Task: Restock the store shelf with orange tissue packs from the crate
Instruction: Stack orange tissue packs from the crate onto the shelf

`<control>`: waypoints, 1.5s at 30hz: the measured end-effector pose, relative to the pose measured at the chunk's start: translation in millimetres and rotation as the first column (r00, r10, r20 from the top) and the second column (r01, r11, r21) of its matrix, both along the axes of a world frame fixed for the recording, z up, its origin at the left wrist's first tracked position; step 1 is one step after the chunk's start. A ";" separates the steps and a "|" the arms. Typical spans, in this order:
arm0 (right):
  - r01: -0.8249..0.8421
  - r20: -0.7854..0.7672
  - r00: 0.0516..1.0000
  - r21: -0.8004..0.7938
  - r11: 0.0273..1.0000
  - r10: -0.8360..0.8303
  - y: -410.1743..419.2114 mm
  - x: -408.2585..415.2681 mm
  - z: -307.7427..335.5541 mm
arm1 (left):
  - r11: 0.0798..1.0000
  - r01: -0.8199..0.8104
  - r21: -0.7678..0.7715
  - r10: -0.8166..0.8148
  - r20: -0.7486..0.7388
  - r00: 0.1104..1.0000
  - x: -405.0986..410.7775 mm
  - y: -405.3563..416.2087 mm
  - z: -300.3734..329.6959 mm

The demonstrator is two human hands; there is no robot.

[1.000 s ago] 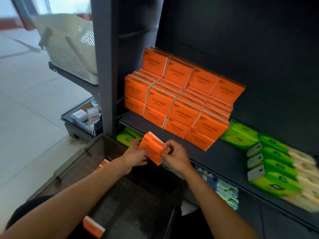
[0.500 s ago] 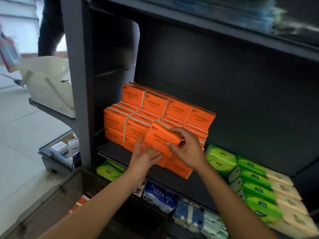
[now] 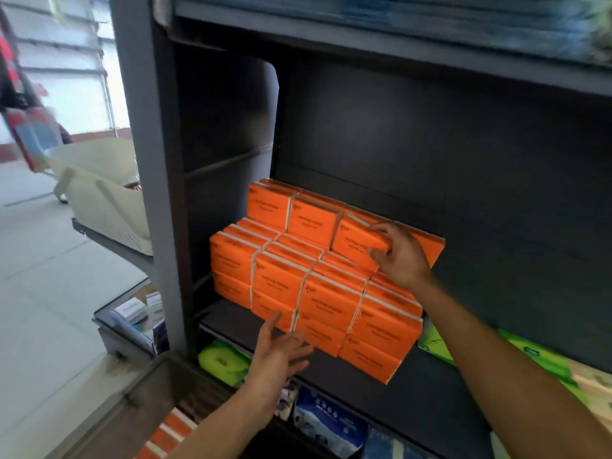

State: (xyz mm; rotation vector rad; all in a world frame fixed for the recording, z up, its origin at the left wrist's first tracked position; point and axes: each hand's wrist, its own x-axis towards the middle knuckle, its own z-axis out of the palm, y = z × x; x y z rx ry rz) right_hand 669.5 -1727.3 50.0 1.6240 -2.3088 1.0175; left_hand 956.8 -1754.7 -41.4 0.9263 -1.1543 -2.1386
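Orange tissue packs (image 3: 284, 283) are stacked in stepped rows on the dark shelf (image 3: 427, 395). My right hand (image 3: 399, 255) grips one orange tissue pack (image 3: 356, 240) at its right end and holds it against the top back row. My left hand (image 3: 280, 356) hovers with spread fingers and nothing in it, just in front of the bottom front row. The dark crate (image 3: 139, 395) sits at the bottom left, with more orange packs (image 3: 169, 435) visible inside.
Green tissue packs (image 3: 543, 359) lie to the right on the same shelf. Blue and green packs (image 3: 328, 422) fill the shelf below. A grey upright post (image 3: 145, 177) stands on the left, with a white basket (image 3: 99, 190) and a small rack of boxes (image 3: 132, 309) beyond it.
My right hand has carried the orange pack up from the front of the stack to the top back row. My left hand let go of it and dropped back, open.
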 end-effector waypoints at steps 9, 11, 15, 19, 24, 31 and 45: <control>0.104 -0.261 0.961 0.032 0.994 -0.092 -17.0 -10.3 -5.8 | 0.999 -0.006 -0.036 0.009 0.095 0.995 9.4 -9.4 -17.1; 0.147 -0.310 0.941 0.024 0.989 -0.132 -19.4 -8.6 -5.3 | 1.000 -0.015 -0.019 0.017 0.109 0.994 11.5 -8.3 -18.8; 0.230 -0.328 0.923 0.045 0.972 -0.203 -23.4 -5.3 -3.7 | 0.999 -0.007 0.032 0.003 0.139 0.990 15.7 -7.6 -21.2; 0.323 -0.341 0.897 0.074 0.943 -0.281 -27.3 4.0 0.8 | 0.999 0.009 0.034 -0.014 0.165 0.986 21.6 -8.0 -19.0; 0.370 -0.271 0.900 0.065 0.927 -0.341 -26.4 29.7 3.1 | 0.999 0.043 0.000 -0.042 0.208 0.977 36.3 -9.2 -10.8; 0.132 -0.098 0.982 -0.275 0.952 -0.164 -16.2 118.4 -28.6 | 0.973 0.170 -0.158 -0.100 0.376 0.921 74.6 -15.1 -14.7; -0.223 0.570 0.820 0.239 0.945 0.049 33.6 348.0 -263.7 | 0.631 0.659 -0.410 -0.107 0.796 0.596 143.1 -80.9 -39.3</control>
